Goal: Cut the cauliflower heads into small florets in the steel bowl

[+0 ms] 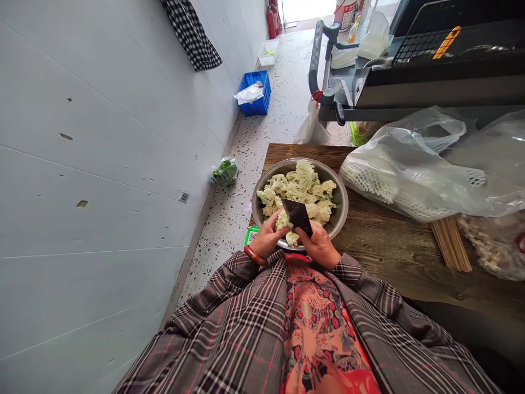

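Note:
My left hand [266, 239] is closed around a cauliflower piece [283, 220] over the near rim of a metal bowl [343, 210]. In my right hand [321, 247] is a dark, broad-bladed cleaver [297, 212], its blade up against the piece in the left hand. The cleaver's handle is hidden in my fingers. Cauliflower florets [301, 186] fill much of the bowl behind the blade. Another small floret [292, 238] shows between my two hands, near the rim; I cannot tell whether it is held.
The bowl stands on a wooden table [381, 246]. Plastic bags [414, 164] and wooden sticks [451, 243] lie to the right. Beyond the table is a cart with a dark handle [315, 60]. Bagged greens [225, 172] and a blue crate [255, 94] sit on the floor along the left wall.

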`<state>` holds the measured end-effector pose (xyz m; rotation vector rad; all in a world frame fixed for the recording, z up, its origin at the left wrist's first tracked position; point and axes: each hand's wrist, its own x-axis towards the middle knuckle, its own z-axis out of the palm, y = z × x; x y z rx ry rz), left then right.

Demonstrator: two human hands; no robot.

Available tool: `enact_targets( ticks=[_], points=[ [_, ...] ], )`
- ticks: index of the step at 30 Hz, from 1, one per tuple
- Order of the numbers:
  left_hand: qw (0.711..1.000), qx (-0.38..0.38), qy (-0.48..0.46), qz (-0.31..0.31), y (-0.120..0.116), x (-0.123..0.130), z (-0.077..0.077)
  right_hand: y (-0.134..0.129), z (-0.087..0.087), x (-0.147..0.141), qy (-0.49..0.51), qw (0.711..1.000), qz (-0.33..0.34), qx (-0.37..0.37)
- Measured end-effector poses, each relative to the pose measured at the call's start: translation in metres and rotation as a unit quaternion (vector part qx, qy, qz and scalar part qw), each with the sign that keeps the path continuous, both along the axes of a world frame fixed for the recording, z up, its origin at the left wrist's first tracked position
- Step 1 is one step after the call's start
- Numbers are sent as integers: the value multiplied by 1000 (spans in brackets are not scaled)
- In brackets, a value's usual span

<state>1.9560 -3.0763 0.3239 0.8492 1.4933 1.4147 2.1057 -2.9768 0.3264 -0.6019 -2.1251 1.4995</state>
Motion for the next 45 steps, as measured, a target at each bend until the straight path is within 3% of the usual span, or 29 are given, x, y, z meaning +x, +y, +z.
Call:
enact_targets(
  ticks=[4,8,12,18,23,27,31,34,37,40,45],
  points=[
    [999,-22,20,25,2,5,-4,-1,-1,-2,-7,997,-19,74],
    [996,-32,-56,68,5,9,-10,-4,-1,-3,-16,984,0,176],
    [995,-40,-59,68,7,6,-6,-6,-2,-2,-20,978,15,207],
    [993,-91,41,62,8,2,5,-6,-3,-1,-2,986,17,166],
    [979,-134,123,91,19,6,4,-7,-3,-4,-7,992,-40,119],
    [984,-130,54,108,17,9,0,3,-13,1,-50,988,-114,95],
    [982,-75,-123,121,6,6,-3,17,-25,9,-76,981,-166,63],
    [963,-37,-235,129,1,2,-1,22,-27,8,-61,986,-145,54],
    [957,-25,-267,114,2,0,2,23,-21,2,-31,994,-74,75],
    [961,-20,-257,104,3,2,3,22,-9,-2,-9,995,-27,97],
    [984,-28,-148,93,3,2,2,13,14,0,18,996,32,86]
  ],
)
